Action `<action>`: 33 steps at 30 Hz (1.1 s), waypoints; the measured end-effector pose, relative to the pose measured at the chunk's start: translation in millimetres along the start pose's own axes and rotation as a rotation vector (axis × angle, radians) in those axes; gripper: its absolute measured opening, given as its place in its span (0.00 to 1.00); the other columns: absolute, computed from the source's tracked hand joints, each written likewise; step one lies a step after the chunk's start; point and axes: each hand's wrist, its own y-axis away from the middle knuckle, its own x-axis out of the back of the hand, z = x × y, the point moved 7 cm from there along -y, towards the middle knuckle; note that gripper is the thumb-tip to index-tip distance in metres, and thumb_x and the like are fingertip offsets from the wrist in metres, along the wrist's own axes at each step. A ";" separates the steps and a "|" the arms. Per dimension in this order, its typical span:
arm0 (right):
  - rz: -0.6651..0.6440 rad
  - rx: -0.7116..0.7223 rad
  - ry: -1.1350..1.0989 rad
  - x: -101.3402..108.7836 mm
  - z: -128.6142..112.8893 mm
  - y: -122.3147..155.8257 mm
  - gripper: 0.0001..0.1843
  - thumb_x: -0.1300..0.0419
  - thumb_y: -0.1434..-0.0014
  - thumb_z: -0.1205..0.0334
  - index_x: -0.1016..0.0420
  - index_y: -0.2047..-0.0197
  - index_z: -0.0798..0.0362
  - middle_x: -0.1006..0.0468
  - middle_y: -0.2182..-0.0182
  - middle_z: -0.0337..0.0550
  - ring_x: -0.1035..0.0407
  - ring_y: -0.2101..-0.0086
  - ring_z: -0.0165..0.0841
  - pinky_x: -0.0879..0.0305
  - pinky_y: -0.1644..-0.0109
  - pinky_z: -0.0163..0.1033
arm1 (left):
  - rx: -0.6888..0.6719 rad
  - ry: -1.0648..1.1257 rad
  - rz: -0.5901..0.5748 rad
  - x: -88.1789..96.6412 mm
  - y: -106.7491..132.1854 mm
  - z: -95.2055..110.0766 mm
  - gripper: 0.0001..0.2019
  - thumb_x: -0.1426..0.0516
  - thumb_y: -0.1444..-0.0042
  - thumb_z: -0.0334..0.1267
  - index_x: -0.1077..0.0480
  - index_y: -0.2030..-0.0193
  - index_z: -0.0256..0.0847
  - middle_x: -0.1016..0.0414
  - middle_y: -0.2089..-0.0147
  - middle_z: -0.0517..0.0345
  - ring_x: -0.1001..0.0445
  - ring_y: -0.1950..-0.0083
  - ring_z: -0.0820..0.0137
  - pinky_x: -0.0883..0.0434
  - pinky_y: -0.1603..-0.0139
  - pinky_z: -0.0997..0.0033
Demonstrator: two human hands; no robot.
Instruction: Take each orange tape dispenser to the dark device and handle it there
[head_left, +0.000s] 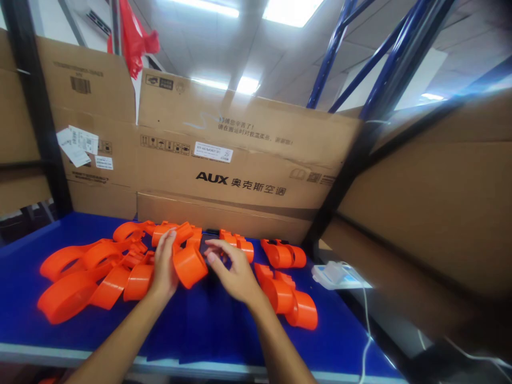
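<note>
My left hand [163,266] is closed around an orange plastic ring-shaped piece [190,268], which is tilted above the table with its round end toward my right hand. Just right of that piece is my right hand [234,269], its fingers bent and apart, with nothing visible between them. Behind the fingers lies a dark flat object [208,241], mostly hidden. To the left of my left hand, several similar orange ring pieces [68,296] rest in rows. More orange pieces [292,301] lie to the right of my right hand.
A blue tabletop [192,330] carries everything, with cardboard panels [244,154] standing along its back and sides. Black and blue metal posts frame the right side. A white power strip [340,276] with a cable is at the right edge. A red bag [134,40] hangs at upper left.
</note>
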 end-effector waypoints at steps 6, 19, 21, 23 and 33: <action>0.016 0.060 0.180 -3.8 -36.6 17.6 0.35 0.34 0.45 0.50 0.34 0.36 0.44 0.26 0.44 0.47 0.30 0.47 0.47 0.33 0.44 0.51 | -0.207 -0.160 0.104 8.3 3.5 7.9 0.21 0.37 0.47 0.51 0.33 0.48 0.49 0.27 0.68 0.64 0.27 0.71 0.72 0.31 0.70 0.75; 0.480 -0.230 0.363 100.9 22.7 8.6 0.26 0.41 0.41 0.46 0.26 0.45 0.54 0.27 0.81 0.36 0.36 0.81 0.33 0.39 0.74 0.37 | 0.045 -0.125 -0.080 -1.7 1.6 -5.9 0.26 0.48 0.40 0.56 0.32 0.46 0.36 0.23 0.64 0.50 0.30 0.79 0.72 0.34 0.81 0.73; 0.525 -0.315 0.511 132.9 39.2 7.8 0.26 0.41 0.42 0.45 0.25 0.47 0.54 0.21 0.73 0.43 0.29 0.74 0.37 0.36 0.68 0.39 | 0.039 -0.121 -0.043 3.4 -1.0 -6.3 0.21 0.44 0.43 0.52 0.31 0.51 0.36 0.24 0.68 0.54 0.32 0.80 0.74 0.35 0.81 0.75; 0.500 -0.422 0.673 155.0 59.6 8.8 0.26 0.42 0.42 0.45 0.25 0.48 0.54 0.19 0.65 0.50 0.25 0.65 0.42 0.34 0.61 0.41 | 0.025 -0.135 -0.031 5.6 -2.4 -7.0 0.18 0.41 0.46 0.49 0.30 0.54 0.37 0.25 0.70 0.58 0.34 0.81 0.76 0.37 0.82 0.77; 0.126 -0.608 0.899 134.0 137.0 16.9 0.23 0.45 0.39 0.48 0.24 0.53 0.59 0.19 0.62 0.58 0.25 0.57 0.48 0.36 0.59 0.40 | -0.015 -0.234 -0.079 3.3 -0.9 -12.7 0.15 0.40 0.50 0.47 0.30 0.60 0.39 0.27 0.75 0.63 0.36 0.84 0.77 0.40 0.83 0.78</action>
